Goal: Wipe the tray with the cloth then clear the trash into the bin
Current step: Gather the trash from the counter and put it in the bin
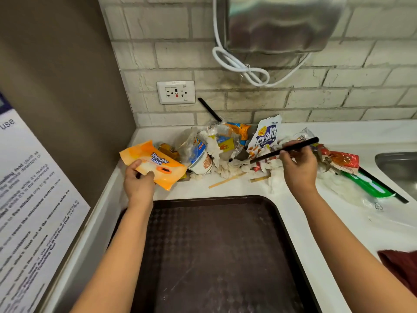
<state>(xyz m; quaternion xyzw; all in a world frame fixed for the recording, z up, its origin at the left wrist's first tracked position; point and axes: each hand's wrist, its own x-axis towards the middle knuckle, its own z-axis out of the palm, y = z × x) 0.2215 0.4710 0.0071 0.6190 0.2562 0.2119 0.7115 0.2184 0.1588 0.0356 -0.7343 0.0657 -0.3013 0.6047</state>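
A dark brown tray (216, 256) lies on the white counter right in front of me. Behind it a heap of trash (228, 150) spreads along the wall: snack wrappers, a paper cup, crumpled tissue, wooden stirrers. My left hand (138, 181) grips an orange wet-wipe pack (155, 164) at the heap's left end. My right hand (299, 166) pinches a black straw (286, 149) above the tissue. A dark red cloth (399, 267) lies at the right edge of the counter.
A steel sink (399, 168) sits at the far right. A green wrapper (370, 186) and another black straw (383, 186) lie beside it. A wall socket (176, 91) and a steel dispenser (279, 23) hang on the brick wall. A microwave side stands on the left.
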